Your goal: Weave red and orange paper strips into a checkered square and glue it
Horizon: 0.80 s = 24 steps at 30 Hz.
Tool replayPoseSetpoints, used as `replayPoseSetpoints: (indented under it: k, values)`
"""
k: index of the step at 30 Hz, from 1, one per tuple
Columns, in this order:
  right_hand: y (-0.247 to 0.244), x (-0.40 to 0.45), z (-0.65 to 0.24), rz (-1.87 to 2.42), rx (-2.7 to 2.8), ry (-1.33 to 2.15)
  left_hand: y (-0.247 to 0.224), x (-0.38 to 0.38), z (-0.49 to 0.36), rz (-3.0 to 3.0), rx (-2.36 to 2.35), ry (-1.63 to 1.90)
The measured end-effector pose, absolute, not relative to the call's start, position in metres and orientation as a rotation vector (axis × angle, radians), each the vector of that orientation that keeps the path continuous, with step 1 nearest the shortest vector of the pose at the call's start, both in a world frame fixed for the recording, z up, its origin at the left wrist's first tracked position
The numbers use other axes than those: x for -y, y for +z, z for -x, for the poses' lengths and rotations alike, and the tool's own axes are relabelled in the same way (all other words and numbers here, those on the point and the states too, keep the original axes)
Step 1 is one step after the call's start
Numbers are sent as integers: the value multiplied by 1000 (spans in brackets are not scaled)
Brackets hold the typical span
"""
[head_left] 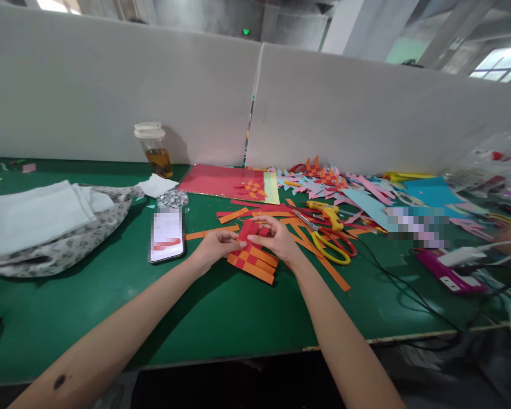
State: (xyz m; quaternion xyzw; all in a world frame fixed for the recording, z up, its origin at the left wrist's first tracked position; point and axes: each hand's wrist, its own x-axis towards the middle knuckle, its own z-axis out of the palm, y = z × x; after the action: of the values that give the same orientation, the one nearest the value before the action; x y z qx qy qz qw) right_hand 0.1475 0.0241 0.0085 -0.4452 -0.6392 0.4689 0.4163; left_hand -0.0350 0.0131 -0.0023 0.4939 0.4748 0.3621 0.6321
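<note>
Between my hands is a piece of woven paper strips (252, 262), red and orange in a checker pattern, with loose orange ends pointing right. My left hand (219, 247) pinches its left edge, thumb on top. My right hand (276, 240) grips the upper right part, where red strips stick up, with fingers curled behind. Orange paper strips (323, 264) and red strips lie just beyond and to the right. Scissors (330, 244) with yellow and red handles rest beside my right hand, and a yellow glue gun (326, 210) lies behind them.
A phone (167, 236) lies left of my hands. Behind stand a lidded cup (154, 150) of brown drink and red paper sheets (215, 180) with a woven paper fish (254, 188). Paper scraps (302, 180) cover the back right. A magenta power strip (440, 272) with cables sits right; patterned cloth (106, 227) left.
</note>
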Motion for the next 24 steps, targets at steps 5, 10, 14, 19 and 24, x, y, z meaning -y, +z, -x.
replayPoseSetpoints:
  k: [5, 10, 14, 19, 24]
  values:
    - [10, -22, -146, 1096, 1626, 1199, -1, -13, 34, -1107, -1042, 753]
    - [13, -25, -148, 1149, 1539, 1197, -1, -14, 35, -1085, -1059, 791]
    - [14, -26, -151, 1147, 1476, 1228, 0, -13, 35, -1083, -1066, 818]
    - [10, -27, -152, 1109, 1539, 1227, -1, -12, 36, -1164, -1063, 812]
    - [7, -27, -151, 1066, 1595, 1184, -1, -12, 36, -1233, -1056, 774]
